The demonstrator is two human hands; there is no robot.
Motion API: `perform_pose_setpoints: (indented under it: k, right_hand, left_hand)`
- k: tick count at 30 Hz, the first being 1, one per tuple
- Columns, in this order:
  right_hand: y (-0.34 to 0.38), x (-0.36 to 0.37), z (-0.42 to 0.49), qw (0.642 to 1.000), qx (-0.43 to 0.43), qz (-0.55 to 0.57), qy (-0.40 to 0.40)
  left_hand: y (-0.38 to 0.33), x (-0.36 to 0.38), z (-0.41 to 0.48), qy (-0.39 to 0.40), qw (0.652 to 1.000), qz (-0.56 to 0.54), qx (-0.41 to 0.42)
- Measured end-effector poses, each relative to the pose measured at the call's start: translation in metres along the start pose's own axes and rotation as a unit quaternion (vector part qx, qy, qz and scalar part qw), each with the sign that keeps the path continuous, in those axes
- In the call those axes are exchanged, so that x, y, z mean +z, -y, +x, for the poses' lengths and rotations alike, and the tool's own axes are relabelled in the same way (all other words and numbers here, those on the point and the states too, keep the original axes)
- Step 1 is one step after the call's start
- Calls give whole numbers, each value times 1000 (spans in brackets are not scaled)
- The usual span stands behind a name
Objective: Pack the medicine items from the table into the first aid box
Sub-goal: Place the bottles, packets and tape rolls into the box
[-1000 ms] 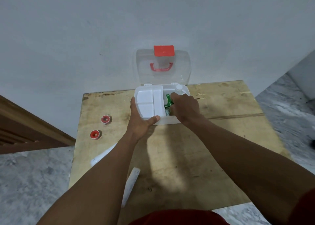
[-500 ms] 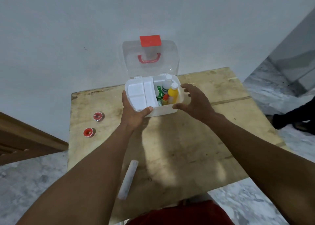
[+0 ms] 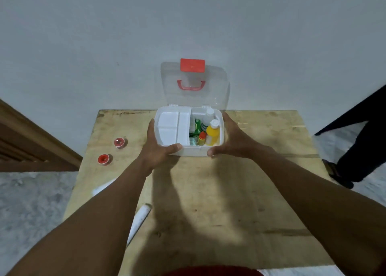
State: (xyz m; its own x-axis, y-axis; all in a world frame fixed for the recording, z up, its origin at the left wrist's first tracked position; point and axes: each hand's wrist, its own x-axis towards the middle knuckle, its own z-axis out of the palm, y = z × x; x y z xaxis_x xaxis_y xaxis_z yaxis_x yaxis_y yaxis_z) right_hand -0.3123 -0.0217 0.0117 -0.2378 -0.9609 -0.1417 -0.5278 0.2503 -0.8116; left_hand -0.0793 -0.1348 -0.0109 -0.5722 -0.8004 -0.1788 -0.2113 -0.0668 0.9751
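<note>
The white first aid box (image 3: 193, 151) sits at the far middle of the wooden table (image 3: 208, 202), its clear lid (image 3: 215, 87) with red latch and handle standing open against the wall. Inside, a white divided tray (image 3: 173, 127) covers the left half. The right half holds a yellow bottle (image 3: 213, 133), a white bottle (image 3: 207, 118), a green packet (image 3: 196, 126) and a small red-capped bottle (image 3: 202, 138). My left hand (image 3: 158, 148) grips the box's left front corner, thumb on the rim. My right hand (image 3: 234, 142) cups the right front corner.
Two small red-capped round items (image 3: 119, 142) (image 3: 103, 159) lie at the table's left edge. A white tube (image 3: 139, 221) lies near the front, partly under my left forearm. A person's dark trouser leg and shoe (image 3: 353, 150) stand on the right.
My right hand came out of the box, then moved in to hold its right front corner. The left hand kept its grip on the left corner.
</note>
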Motion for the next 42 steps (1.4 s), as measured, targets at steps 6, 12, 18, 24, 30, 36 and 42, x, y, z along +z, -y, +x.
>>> perform_pose_setpoints:
  k: [6,12,18,24,30,36,42]
  right_hand:
    - [-24,2,19,1000,11,3,17]
    - [-51,13,35,999,37,-18,28]
    - [-56,16,39,999,32,-9,22]
    - [-63,22,33,999,15,29,1]
    - [-32,15,19,998,-53,24,9]
    - [-24,18,13,996,-64,59,19]
    - [-24,15,11,997,-44,65,20]
  left_hand:
    - [-9,3,-4,1,1000,1,-25]
    - [-13,12,-9,-28,998,9,-52]
    - [-15,14,-8,-30,997,28,-65]
    - [-7,13,-7,-47,997,30,-54]
    - [-2,9,-4,-41,997,38,-52]
    - [-5,9,-5,-46,993,75,-73]
    - [-12,24,-24,-106,976,166,-89]
